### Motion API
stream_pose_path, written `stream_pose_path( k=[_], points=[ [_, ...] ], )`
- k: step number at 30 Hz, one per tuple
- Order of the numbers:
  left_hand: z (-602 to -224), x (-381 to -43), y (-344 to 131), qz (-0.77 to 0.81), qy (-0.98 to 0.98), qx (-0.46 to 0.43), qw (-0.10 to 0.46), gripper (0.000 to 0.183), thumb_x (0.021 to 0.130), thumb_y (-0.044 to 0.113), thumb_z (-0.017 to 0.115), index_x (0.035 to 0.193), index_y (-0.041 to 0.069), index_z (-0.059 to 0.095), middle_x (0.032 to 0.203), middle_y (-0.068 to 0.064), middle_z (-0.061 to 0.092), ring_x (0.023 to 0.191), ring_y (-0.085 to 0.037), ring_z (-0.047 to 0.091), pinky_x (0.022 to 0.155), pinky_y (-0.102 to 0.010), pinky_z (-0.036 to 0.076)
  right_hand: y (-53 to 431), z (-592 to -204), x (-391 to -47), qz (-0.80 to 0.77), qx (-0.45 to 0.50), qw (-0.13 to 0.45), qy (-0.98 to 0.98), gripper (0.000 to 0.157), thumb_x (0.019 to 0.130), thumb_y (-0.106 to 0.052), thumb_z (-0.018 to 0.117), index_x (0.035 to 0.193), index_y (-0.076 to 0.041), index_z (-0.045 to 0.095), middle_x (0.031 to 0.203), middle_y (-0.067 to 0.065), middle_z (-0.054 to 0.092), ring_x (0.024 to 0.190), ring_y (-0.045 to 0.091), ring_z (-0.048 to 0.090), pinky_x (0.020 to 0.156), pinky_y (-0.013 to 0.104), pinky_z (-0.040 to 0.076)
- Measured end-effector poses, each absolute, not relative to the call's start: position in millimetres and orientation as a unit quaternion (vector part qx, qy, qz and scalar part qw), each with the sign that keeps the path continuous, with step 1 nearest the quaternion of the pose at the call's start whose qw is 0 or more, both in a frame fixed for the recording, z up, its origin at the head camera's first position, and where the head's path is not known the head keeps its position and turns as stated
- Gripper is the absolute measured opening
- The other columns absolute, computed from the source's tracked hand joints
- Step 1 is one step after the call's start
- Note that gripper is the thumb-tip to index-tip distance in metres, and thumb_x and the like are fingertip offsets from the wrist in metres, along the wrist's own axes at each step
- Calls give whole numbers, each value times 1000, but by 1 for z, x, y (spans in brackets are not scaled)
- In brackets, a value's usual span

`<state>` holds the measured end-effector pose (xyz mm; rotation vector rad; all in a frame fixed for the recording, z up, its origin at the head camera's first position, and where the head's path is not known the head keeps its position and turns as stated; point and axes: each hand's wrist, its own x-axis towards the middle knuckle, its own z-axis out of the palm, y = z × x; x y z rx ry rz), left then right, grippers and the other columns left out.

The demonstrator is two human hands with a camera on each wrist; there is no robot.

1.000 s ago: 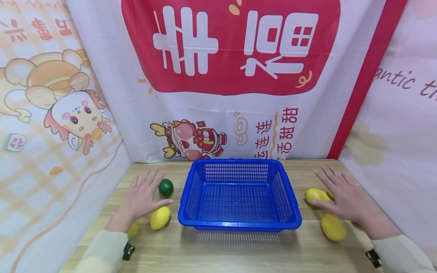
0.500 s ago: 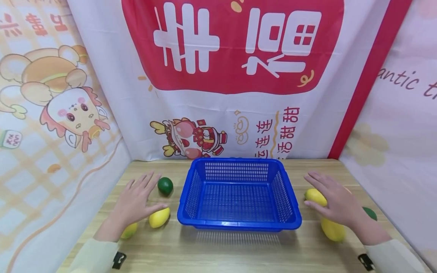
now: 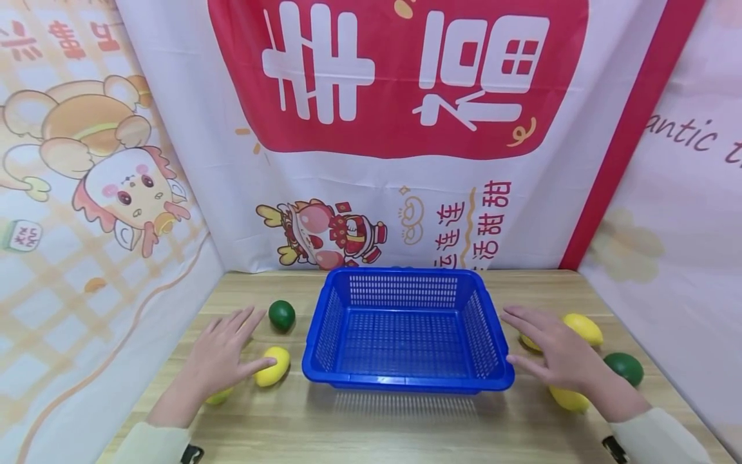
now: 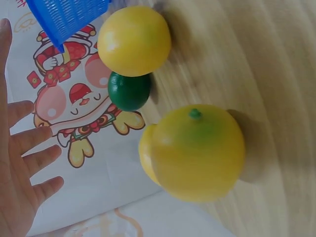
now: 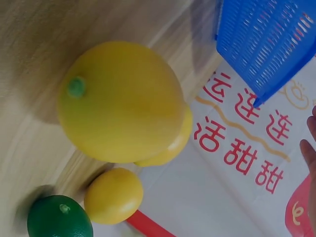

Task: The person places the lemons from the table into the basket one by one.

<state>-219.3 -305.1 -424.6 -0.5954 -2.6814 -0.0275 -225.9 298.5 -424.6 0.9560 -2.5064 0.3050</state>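
Observation:
My left hand (image 3: 216,357) is held over the table left of the blue basket (image 3: 408,381), fingers spread and holding nothing. Its thumb overlaps a lemon (image 3: 278,374) in the head view. A green lime (image 3: 281,316) lies beyond the fingers, and a second lemon (image 3: 219,397) is partly hidden under the wrist. The left wrist view shows a third lemon (image 4: 146,153) behind a large one (image 4: 197,158). My right hand (image 3: 556,348), fingers extended, hovers by the basket's right rim. Around it lie lemons (image 3: 584,328), partly covered by the hand, and a lime (image 3: 624,368).
The plastic basket has mesh walls and nothing inside. It stands mid-table on the wood-grain table (image 3: 406,435). A printed cloth (image 3: 400,174) hangs behind, with patterned cloths at the left side (image 3: 191,309) and right side (image 3: 666,270).
My right hand has moved left toward the basket, uncovering a lime and a lemon behind it. My left hand has drifted slightly left and nearer to me. The fruit and basket stay put.

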Motion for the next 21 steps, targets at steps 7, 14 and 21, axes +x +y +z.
stream_pose_path(
  k=[7, 14, 21],
  points=[
    [-430, -210, -312, -9, -955, -212, 207, 91, 79, 70, 63, 142, 6, 48, 141, -24, 46, 124, -44, 47, 98, -64, 37, 296, -432, -225, 100, 371, 213, -898, 65, 83, -43, 74, 136, -9, 57, 138, 7, 55, 122, 29, 53, 90, 53, 51],
    [-438, -200, -320, -30, -953, -209, 215, 86, 79, 65, 66, 140, 6, 51, 143, -25, 44, 127, -45, 42, 102, -64, 32, 294, -439, -223, 89, 380, 187, -901, 62, 85, -43, 71, 136, -10, 57, 142, 4, 52, 127, 28, 50, 92, 51, 50],
    [-444, -190, -330, -44, -963, -183, 193, 87, 79, 63, 67, 141, 3, 48, 144, -29, 40, 129, -47, 38, 104, -64, 29, 293, -443, -222, 62, 396, 185, -897, 58, 87, -43, 69, 135, -10, 59, 141, 3, 53, 128, 28, 50, 95, 51, 48]
  ],
)
